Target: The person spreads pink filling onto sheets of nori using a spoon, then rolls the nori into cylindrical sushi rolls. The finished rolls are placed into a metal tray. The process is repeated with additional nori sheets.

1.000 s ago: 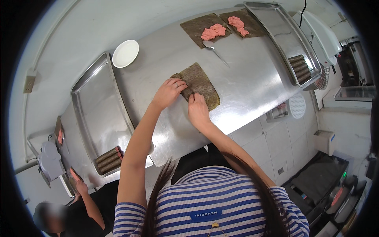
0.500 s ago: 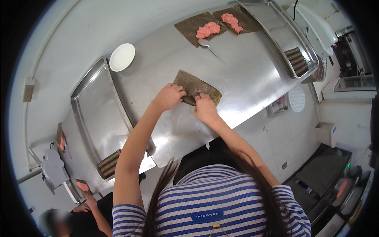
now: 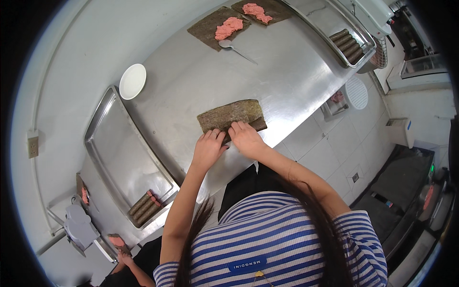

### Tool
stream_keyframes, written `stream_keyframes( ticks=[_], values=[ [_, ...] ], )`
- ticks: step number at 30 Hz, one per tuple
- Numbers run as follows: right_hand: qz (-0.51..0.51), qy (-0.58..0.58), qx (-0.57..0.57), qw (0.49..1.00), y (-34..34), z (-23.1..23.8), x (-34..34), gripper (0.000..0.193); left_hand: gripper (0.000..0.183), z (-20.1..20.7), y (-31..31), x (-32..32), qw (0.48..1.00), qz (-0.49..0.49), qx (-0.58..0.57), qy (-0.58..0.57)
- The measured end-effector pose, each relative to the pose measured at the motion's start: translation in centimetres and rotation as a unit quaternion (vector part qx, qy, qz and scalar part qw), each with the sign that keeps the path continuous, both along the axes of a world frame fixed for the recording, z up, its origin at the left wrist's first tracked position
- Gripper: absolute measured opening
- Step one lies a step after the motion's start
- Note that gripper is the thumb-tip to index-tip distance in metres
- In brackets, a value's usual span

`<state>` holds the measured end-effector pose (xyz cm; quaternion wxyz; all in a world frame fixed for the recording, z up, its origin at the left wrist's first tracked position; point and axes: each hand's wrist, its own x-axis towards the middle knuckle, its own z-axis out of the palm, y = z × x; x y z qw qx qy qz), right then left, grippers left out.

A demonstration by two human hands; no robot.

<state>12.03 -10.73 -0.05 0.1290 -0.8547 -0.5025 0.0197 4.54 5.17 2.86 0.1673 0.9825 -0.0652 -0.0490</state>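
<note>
Since the earlier frame, the brown sheet is turned from a 10-to-4 slant to nearly 9-to-3, nearer the body. Clock centred on sheet, left to right: steel tray with dark rolls, 8 o'clock; white plate, 10; left hand, 7, fingers curled nearly closed on sheet's near edge; pink paste and spoon, 12; right hand, 5, fingers bent, gripping the same edge; second tray, 2.

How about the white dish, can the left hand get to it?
Probably yes, with a stretch: nothing seems to block the table between the left hand and the white dish. That hand would first have to leave the seaweed.
</note>
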Motion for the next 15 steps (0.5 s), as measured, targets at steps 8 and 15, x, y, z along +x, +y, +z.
stream_keyframes(
  ticks=[8, 15],
  values=[
    [-0.033, -0.005, -0.007, 0.999, -3.3, 0.0, 1.9, 0.011, 0.030, -0.3, 0.5, -0.4, 1.000, 0.020, -0.006, -0.007],
    [-0.056, 0.025, -0.019, 0.998, -5.3, -0.2, 3.3, 0.011, 0.029, -0.2, 0.5, -0.5, 0.999, 0.039, -0.004, 0.006]
  ],
)
